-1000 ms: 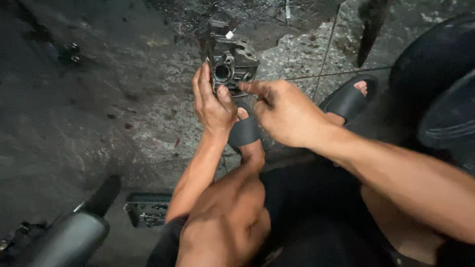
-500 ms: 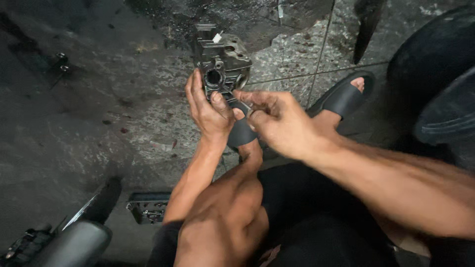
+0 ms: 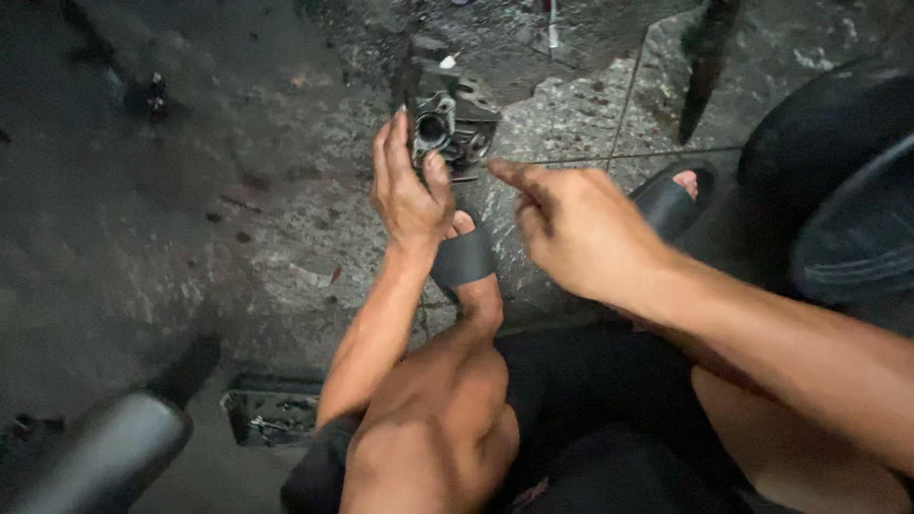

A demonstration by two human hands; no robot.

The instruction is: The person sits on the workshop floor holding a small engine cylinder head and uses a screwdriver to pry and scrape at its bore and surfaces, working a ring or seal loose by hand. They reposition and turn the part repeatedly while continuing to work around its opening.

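left hand fingers curled; right hand pointing.

Bare forearms, black shorts, black slide sandals (both feet).

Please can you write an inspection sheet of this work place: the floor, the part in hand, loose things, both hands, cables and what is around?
Surface: cracked, dirty concrete floor, dark with grime.
Job's things: grey metal engine part with a round opening, held above the floor.
Clutter: small tray of metal bits at lower left; small dark object at upper left.
Grippers: left hand grips the part's side; right hand is close by, forefinger extended toward it, not touching.
Cables: nothing seen.
Surroundings: black tyre at right; black sandals on the person's feet.
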